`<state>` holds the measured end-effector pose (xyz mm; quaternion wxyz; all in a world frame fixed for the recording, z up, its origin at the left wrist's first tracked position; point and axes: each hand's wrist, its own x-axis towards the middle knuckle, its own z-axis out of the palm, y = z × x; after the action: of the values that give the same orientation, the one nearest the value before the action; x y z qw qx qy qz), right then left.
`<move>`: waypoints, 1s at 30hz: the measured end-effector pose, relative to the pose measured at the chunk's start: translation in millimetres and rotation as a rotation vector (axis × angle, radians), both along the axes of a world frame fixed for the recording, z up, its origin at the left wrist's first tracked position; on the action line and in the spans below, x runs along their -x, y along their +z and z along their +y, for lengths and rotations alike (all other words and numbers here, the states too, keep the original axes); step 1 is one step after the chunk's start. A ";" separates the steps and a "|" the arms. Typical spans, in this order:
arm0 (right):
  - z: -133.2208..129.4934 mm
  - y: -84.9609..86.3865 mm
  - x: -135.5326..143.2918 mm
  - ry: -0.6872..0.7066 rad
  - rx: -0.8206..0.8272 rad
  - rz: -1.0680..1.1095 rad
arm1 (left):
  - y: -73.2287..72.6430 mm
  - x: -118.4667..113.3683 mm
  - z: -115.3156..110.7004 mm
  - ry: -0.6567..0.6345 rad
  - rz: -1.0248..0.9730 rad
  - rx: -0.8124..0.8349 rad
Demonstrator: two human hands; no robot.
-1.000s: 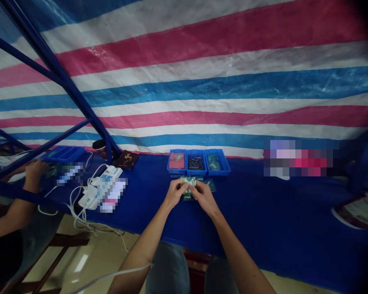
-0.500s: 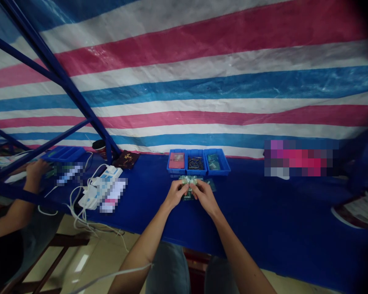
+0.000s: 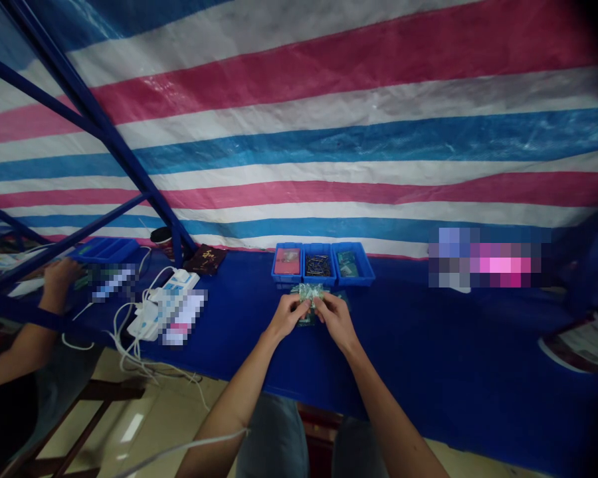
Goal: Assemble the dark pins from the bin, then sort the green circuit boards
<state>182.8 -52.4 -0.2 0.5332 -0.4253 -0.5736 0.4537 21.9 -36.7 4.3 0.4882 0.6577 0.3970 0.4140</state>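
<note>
Both my hands meet over the blue table, just in front of the small blue bins. Between them is a shiny clear plastic bag (image 3: 309,290) with a greenish tint. My left hand (image 3: 285,316) pinches its left part with thumb and fingers. On the other side my right hand (image 3: 335,315) grips it the same way, the thumbs almost touching. What the bag contains is too small to make out. Beneath the hands lies another greenish packet (image 3: 306,321), and part of one more shows behind my right hand.
Three joined blue bins (image 3: 320,281) hold pink packets, dark screws and green bags. Left of me are a white power strip (image 3: 177,282), loose cables (image 3: 129,332), a dark brown packet (image 3: 207,259) and a blue frame. Another person's hand (image 3: 62,272) works at far left. A round container (image 3: 583,342) stands right.
The plastic bag between my hands has shifted slightly and catches the light differently. My hands have stayed nearly in place, still pinching it.
</note>
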 end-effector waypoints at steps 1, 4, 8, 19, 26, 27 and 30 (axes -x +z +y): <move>-0.1 0.7 0.5 0.013 0.006 0.005 | -0.3 0.3 0.4 0.002 0.001 -0.006; -0.2 3.1 2.0 0.067 0.028 0.034 | -0.6 0.8 1.5 0.017 0.003 -0.010; 0.5 3.3 2.5 0.072 0.050 0.025 | 1.1 0.0 1.2 0.030 0.012 -0.010; 0.5 4.7 1.0 -0.001 0.028 0.042 | 0.8 -0.1 0.5 0.005 0.011 -0.009; 1.0 0.9 4.1 0.074 0.070 0.030 | -0.4 1.7 3.0 0.052 0.032 -0.060; 1.4 -0.5 3.6 0.070 0.069 0.020 | -0.5 1.7 3.1 0.046 0.035 -0.058; 2.2 -2.7 1.4 0.046 0.045 0.002 | -1.3 1.8 3.3 0.028 0.033 -0.045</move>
<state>181.4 -50.1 -2.9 0.5134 -0.4232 -0.5724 0.4793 20.2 -33.4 3.1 0.4607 0.6698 0.4049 0.4186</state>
